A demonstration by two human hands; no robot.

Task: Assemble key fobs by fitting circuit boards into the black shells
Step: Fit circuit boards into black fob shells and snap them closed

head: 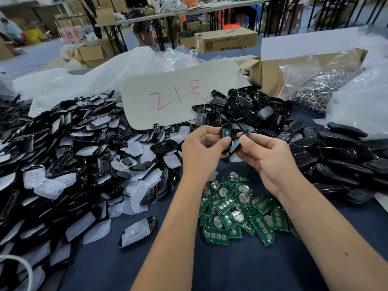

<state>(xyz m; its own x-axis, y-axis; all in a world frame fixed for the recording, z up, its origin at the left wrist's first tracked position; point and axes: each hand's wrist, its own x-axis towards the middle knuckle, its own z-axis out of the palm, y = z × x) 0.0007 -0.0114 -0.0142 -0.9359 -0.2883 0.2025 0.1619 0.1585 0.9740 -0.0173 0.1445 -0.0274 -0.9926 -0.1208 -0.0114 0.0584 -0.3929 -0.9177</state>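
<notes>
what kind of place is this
Most likely a small assembly workshop or warehouse: heaps of black key fob shells, a pile of green circuit boards on the worktable, and cardboard cartons by folding tables behind.

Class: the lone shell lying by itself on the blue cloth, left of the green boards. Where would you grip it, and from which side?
Grip the shell across its two long black edges, coming from above. It lies flat, clear pad up, with bare cloth around it, so both edges are probably free.

Two bare forearms, sleeveless, left hand (pixel 201 144) and right hand (pixel 266 158) ungloved.
</notes>
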